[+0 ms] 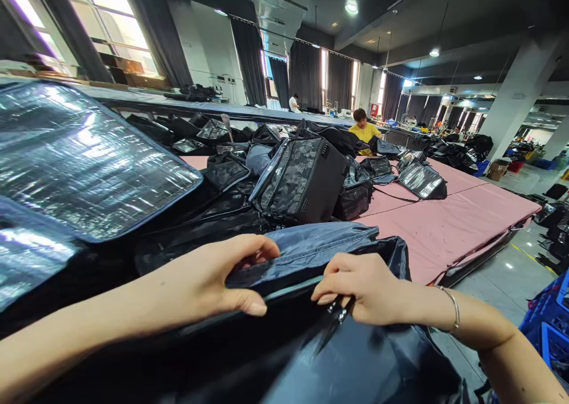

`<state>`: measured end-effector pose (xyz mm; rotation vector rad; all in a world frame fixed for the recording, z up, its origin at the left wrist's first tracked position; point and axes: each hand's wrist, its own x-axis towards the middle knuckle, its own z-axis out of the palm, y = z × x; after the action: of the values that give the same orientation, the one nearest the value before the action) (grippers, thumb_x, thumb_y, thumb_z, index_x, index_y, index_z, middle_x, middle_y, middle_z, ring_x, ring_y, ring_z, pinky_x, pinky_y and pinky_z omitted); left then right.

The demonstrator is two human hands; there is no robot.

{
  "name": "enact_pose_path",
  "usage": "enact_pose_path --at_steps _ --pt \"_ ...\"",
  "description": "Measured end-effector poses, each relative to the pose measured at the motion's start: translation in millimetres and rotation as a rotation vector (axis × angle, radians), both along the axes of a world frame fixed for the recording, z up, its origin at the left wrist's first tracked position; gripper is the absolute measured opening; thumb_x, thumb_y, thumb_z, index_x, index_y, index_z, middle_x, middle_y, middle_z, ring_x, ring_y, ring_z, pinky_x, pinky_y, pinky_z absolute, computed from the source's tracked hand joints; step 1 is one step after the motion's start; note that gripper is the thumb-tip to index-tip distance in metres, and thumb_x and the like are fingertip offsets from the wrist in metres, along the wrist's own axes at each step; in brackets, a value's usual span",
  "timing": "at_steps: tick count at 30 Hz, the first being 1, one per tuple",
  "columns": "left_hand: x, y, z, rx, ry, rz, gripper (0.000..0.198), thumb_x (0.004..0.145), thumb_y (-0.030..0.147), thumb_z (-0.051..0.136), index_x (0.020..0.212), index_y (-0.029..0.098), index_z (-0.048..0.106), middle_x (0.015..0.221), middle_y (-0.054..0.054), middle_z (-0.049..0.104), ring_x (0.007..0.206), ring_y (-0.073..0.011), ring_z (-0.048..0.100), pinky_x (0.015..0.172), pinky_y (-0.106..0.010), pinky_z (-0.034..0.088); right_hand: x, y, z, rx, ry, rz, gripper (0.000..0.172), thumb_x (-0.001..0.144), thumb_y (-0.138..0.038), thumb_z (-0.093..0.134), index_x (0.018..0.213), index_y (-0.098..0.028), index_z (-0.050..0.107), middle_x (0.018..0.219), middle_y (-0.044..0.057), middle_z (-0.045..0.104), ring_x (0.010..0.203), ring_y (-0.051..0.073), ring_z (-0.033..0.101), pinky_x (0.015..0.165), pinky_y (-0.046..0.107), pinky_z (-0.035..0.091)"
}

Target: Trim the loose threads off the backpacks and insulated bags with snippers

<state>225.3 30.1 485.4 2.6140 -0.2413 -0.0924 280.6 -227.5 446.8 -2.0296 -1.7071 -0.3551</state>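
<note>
A large dark bag lies open in front of me, its blue-grey lining folded up along the upper edge. My left hand is at the bag's rim, thumb and fingers apart, with the fingertips partly hidden behind the lining. Bent fingers of my right hand close round small dark snips, whose blurred blades point down over the bag. The same hand touches the rim near its right end.
Left of the bag lies a silver-lined flap. Beyond stand a camouflage bag and more bags on a pink-covered table. A person in yellow is farther back. Blue crates are at right.
</note>
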Motion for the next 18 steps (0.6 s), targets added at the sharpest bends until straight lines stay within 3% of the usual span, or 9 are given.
enact_pose_path --at_steps 3,7,13,18 --pt "4 0 -3.0 0.105 -0.091 0.051 0.049 0.070 0.060 0.049 0.096 0.020 0.062 0.091 -0.004 0.065 0.083 -0.0224 0.057 0.076 -0.028 0.040 -7 2 -13.4 -0.236 -0.125 -0.075 0.027 0.089 -0.014 0.048 0.114 -0.017 0.058 0.113 0.005 0.061 0.083 0.014 0.062 0.057 0.023 0.043" --pt "28 7 -1.7 0.033 0.036 0.075 0.053 0.070 0.064 0.045 0.087 0.017 0.063 0.076 -0.001 0.061 0.074 -0.0197 0.054 0.069 -0.026 0.038 -14 9 -25.5 -0.495 -0.129 -0.001 0.032 0.088 -0.018 0.049 0.120 -0.018 0.054 0.128 0.007 0.055 0.087 0.017 0.064 0.047 0.023 0.040" --pt "49 14 10.9 -0.162 0.272 0.005 0.052 0.068 0.061 0.051 0.081 0.012 0.062 0.073 0.001 0.053 0.069 -0.0129 0.043 0.064 -0.020 0.033 -17 6 -31.1 -0.733 -0.118 0.086 0.020 0.086 -0.014 0.051 0.104 -0.016 0.060 0.106 0.008 0.064 0.076 0.018 0.064 0.044 0.024 0.039" --pt "46 12 15.4 -0.141 0.274 0.000 0.052 0.064 0.060 0.050 0.083 0.013 0.062 0.074 0.002 0.054 0.071 -0.0132 0.045 0.066 -0.021 0.036 -23 6 -24.1 -0.907 -0.125 0.063 0.016 0.087 -0.014 0.050 0.099 -0.013 0.061 0.096 0.005 0.066 0.074 0.021 0.065 0.040 0.030 0.037"
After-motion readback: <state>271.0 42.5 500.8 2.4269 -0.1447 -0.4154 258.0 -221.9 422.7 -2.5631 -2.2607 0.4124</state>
